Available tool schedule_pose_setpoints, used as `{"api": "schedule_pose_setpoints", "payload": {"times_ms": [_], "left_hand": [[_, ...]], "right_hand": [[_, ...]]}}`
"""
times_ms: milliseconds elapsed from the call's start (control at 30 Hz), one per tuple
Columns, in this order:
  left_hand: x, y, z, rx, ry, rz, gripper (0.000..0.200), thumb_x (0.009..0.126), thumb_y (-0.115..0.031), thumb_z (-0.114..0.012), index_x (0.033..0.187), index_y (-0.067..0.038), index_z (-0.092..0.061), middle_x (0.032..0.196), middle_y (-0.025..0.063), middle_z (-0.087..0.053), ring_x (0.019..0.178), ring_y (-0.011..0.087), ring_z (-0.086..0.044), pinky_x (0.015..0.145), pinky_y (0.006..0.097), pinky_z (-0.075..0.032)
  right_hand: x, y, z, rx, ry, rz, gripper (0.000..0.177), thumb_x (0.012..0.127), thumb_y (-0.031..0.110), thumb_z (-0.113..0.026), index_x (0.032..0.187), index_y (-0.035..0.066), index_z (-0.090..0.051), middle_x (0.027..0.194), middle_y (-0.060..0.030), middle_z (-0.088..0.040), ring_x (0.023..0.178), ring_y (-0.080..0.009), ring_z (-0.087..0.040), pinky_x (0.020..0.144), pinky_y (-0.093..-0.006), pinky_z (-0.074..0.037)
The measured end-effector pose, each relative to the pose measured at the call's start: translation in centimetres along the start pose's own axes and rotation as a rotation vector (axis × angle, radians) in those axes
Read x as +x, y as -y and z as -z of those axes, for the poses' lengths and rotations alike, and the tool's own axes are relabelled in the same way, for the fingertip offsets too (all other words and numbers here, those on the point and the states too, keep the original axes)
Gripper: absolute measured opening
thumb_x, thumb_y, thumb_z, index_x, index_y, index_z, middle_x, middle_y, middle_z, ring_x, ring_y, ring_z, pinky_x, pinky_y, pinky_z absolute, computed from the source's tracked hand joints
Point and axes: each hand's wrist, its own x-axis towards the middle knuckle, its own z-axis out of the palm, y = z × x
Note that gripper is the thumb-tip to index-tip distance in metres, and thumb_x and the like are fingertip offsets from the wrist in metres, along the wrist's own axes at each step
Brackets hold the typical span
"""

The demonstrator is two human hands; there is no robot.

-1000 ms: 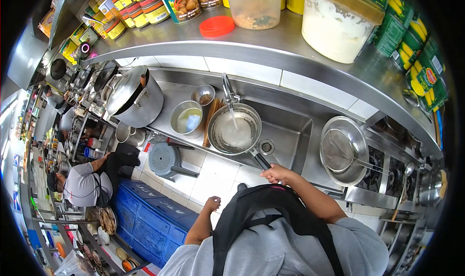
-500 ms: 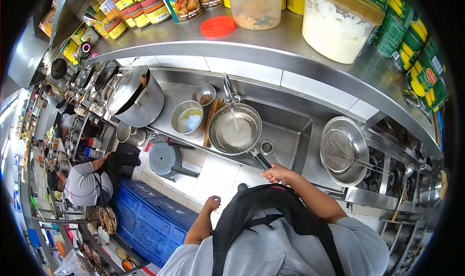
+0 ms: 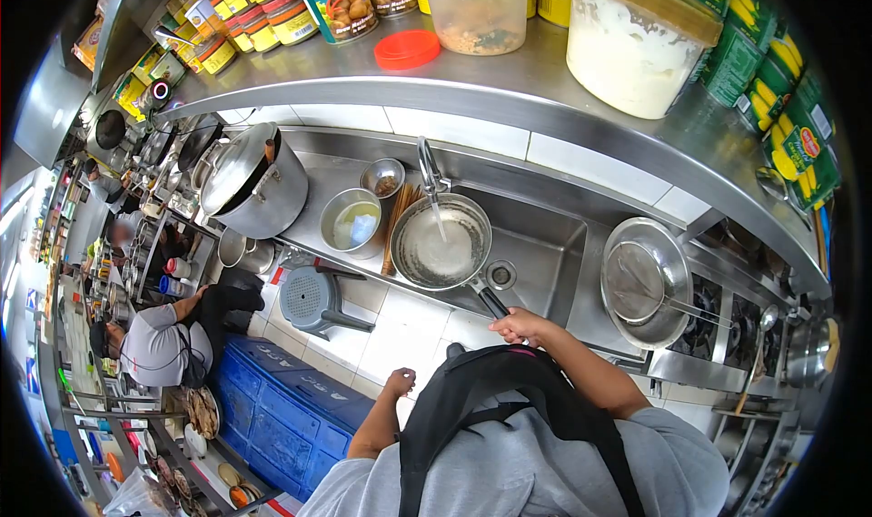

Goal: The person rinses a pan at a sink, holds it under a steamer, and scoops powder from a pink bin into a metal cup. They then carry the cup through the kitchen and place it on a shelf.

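The right hand (image 3: 518,324) still has its fingers wrapped round the handle of the pan (image 3: 442,242), unmoved under the running tap (image 3: 427,165). The left hand (image 3: 397,383) stays hanging, fingers loosely curled.

The pan (image 3: 442,245) is a round, shallow metal one with a pale, wet, shiny inside and a straight black handle (image 3: 489,299) pointing toward the near right. It is held about level over the left part of the sink (image 3: 545,245), just left of the drain (image 3: 500,274). A thin stream of water (image 3: 439,219) from the tap (image 3: 427,167) falls into its middle, and the right hand (image 3: 520,324) grips the handle's end.
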Motion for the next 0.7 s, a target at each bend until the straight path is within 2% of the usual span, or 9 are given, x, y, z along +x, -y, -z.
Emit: {"api": "schedule_pose_setpoints", "payload": {"times_ms": [300, 433, 600, 700], "left_hand": [[-0.1, -0.2, -0.3, 0.001, -0.003, -0.018, 0.027, 0.092, -0.029, -0.061, 0.106, -0.007, -0.069, 0.074, 0.0073, -0.069, 0.056, 0.0136, -0.063, 0.045, 0.0292, -0.05], [-0.1, -0.2, -0.4, 0.002, -0.002, -0.015, 0.028, 0.093, -0.031, -0.06, 0.105, -0.007, -0.069, 0.074, 0.0073, -0.069, 0.056, 0.0136, -0.063, 0.045, 0.0289, -0.05], [0.1, 0.1, -0.3, 0.01, 0.003, -0.009, 0.027, 0.093, -0.03, -0.06, 0.105, -0.007, -0.069, 0.075, 0.0072, -0.069, 0.056, 0.0134, -0.063, 0.046, 0.0291, -0.05], [-0.1, -0.1, -0.3, 0.009, 0.004, -0.004, 0.027, 0.092, -0.028, -0.06, 0.105, -0.007, -0.069, 0.075, 0.0074, -0.069, 0.057, 0.0134, -0.063, 0.046, 0.0294, -0.051]], "right_hand": [[-1.0, 0.4, -0.9, 0.011, -0.069, 0.021, 0.069, 0.085, 0.01, -0.074, 0.131, -0.003, -0.023, 0.063, 0.0032, -0.043, 0.046, -0.005, -0.038, 0.038, -0.0241, -0.025], [-0.6, 0.1, -0.5, 0.019, -0.038, 0.019, 0.071, 0.085, 0.01, -0.074, 0.132, -0.003, -0.022, 0.063, 0.0033, -0.043, 0.046, -0.0051, -0.038, 0.038, -0.024, -0.026], [-0.3, 0.0, -0.3, 0.029, -0.035, 0.013, 0.09, 0.085, 0.009, -0.074, 0.143, -0.007, -0.007, 0.063, 0.0032, -0.044, 0.046, -0.0054, -0.039, 0.039, -0.0236, -0.027], [-0.8, 0.1, -0.9, 0.036, -0.092, 0.015, 0.095, 0.085, 0.009, -0.073, 0.145, -0.008, -0.002, 0.063, 0.0033, -0.044, 0.046, -0.0054, -0.039, 0.039, -0.0233, -0.027]]}}
